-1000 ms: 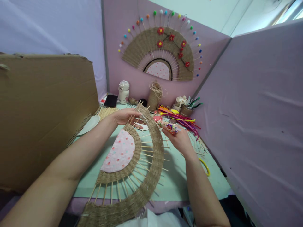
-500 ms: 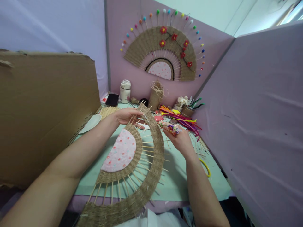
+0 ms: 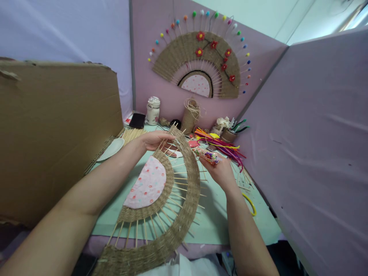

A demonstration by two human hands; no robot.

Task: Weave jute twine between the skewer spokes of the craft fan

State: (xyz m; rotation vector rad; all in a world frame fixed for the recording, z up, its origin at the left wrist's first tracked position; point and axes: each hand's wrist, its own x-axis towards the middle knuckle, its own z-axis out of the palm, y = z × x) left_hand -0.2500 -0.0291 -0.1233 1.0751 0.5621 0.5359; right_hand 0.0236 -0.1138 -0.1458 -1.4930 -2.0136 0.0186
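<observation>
I am holding the woven fan (image 3: 169,182) at its upper end with my left hand (image 3: 158,142); this grip is standing at the fan's 12 o'clock, closing on the rim, some fingers passing behind the thin sticks (image 3: 136,234). The fan itself is stretching toward 7 o'clock of my view, tilting above the green surface (image 3: 214,226), its pink dotted cloth (image 3: 147,184) facing me. At the fan's 2 o'clock, my right hand (image 3: 217,168) is keeping its grip closed around a flower-patterned tool (image 3: 205,155). The tool's tip is pointing at the outer woven band, and I cannot tell whether it is touching. Colourful fuzzy stems (image 3: 220,145) are lying at 12 o'clock from my right hand, and a yellow ring (image 3: 251,206) is resting at its 4 o'clock. A twine roll (image 3: 190,118) is standing near my view's 12 o'clock, a white jar (image 3: 153,112) at 10, and a finished fan (image 3: 172,57) is hanging above them on the wall.
</observation>
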